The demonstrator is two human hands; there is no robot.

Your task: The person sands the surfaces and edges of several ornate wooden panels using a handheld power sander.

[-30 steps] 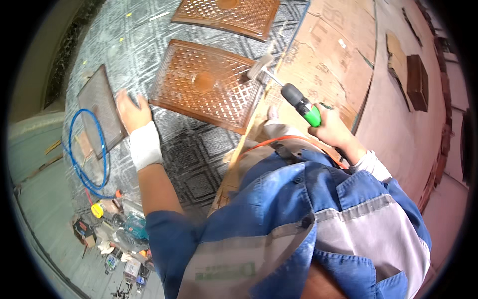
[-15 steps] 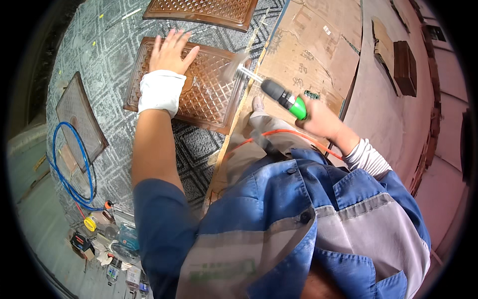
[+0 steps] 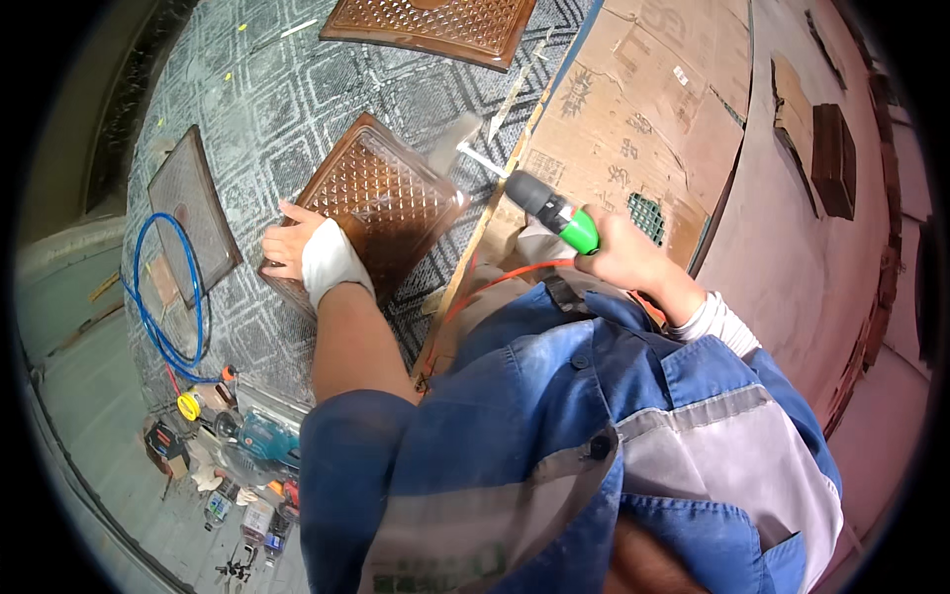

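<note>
My right hand (image 3: 621,250) is wrapped round the grip of a green and black drill (image 3: 554,211). An orange hose (image 3: 510,277) runs from near the grip. In its chuck sits a thin metal shaft, and a pale round head (image 3: 455,144) at the tip is smeared, as if spinning. That head is at the far right edge of a glossy brown panel (image 3: 371,183) with a raised diamond pattern. The panel stands turned corner-on over the patterned carpet (image 3: 272,109). My left hand (image 3: 292,243), with a white cuff at the wrist, grips its near left corner.
Another brown panel (image 3: 435,30) lies at the far edge, and a dusty one (image 3: 195,213) at left beside a coiled blue hose (image 3: 148,297). Tools and bottles (image 3: 252,445) crowd the lower left. Cardboard (image 3: 633,99) covers the right; a dark block (image 3: 833,161) lies beyond.
My left hand has slid from the panel's top face to its near left corner. The panel has turned from lying squarely to corner-on. The drill has moved slightly left.
</note>
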